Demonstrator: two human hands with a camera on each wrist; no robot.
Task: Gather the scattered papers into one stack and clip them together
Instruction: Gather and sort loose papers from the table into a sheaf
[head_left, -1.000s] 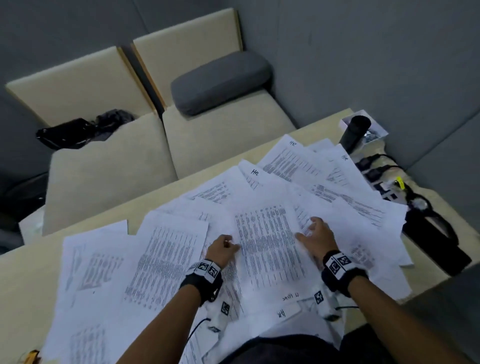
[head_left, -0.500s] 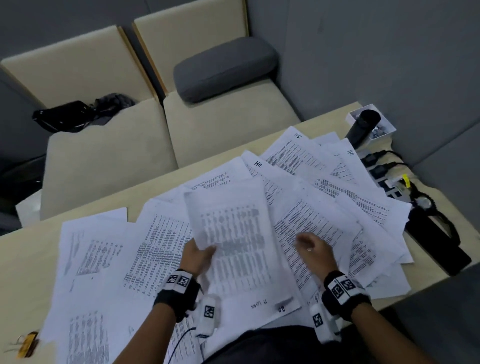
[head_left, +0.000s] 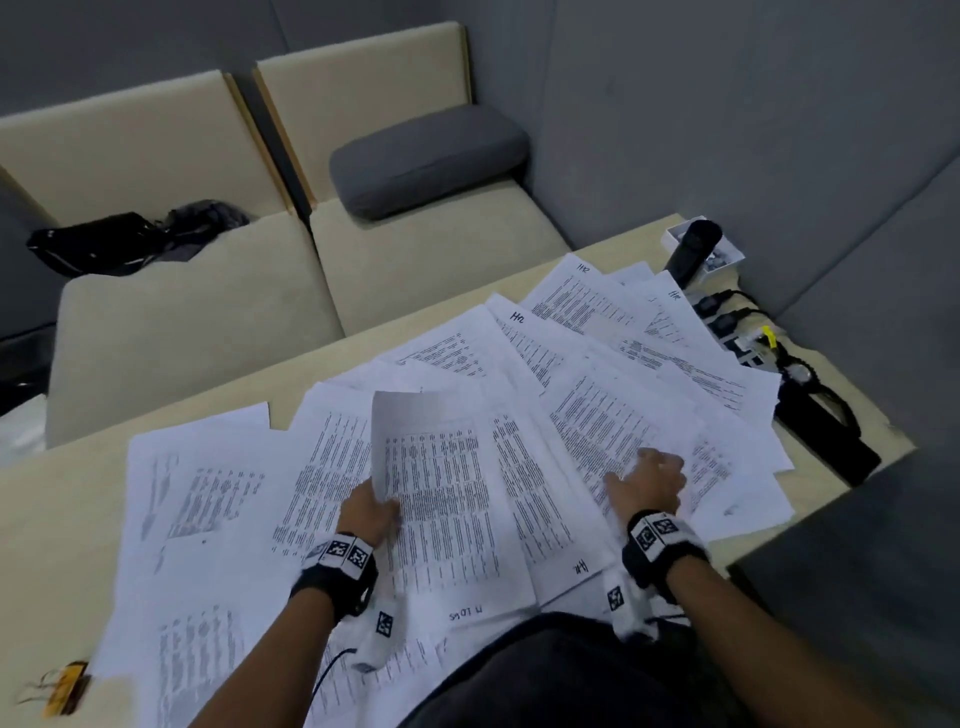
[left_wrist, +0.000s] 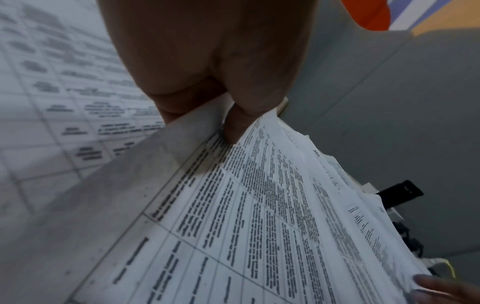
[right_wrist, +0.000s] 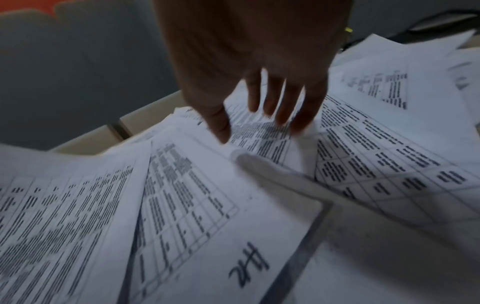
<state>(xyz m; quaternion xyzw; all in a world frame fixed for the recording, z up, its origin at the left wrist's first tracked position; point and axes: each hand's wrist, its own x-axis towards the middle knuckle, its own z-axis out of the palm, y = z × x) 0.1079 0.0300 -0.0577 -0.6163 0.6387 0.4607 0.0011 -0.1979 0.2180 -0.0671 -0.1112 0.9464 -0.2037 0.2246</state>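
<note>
Many printed sheets (head_left: 597, 332) lie fanned across the pale wooden table (head_left: 52, 499). My left hand (head_left: 371, 512) pinches the left edge of a lifted sheet (head_left: 441, 493); in the left wrist view the thumb and fingers (left_wrist: 233, 115) clamp that sheet (left_wrist: 233, 216) at its edge. My right hand (head_left: 652, 480) lies spread with straight fingers on a sheet (head_left: 597, 431) to the right, and the right wrist view shows its fingertips (right_wrist: 280, 115) touching the printed sheet (right_wrist: 259, 142). A binder clip (head_left: 65, 686) sits at the table's near left corner.
A black cylinder (head_left: 691, 249) and a white box stand at the far right corner. A power strip with cables (head_left: 737, 332) and a black strap (head_left: 826, 431) lie along the right edge. Beige seats with a grey cushion (head_left: 431, 156) and a black bag (head_left: 104, 244) are behind the table.
My left hand took hold of the middle sheet and lifted its left edge, moving left. My right hand slid right onto the neighbouring sheet.
</note>
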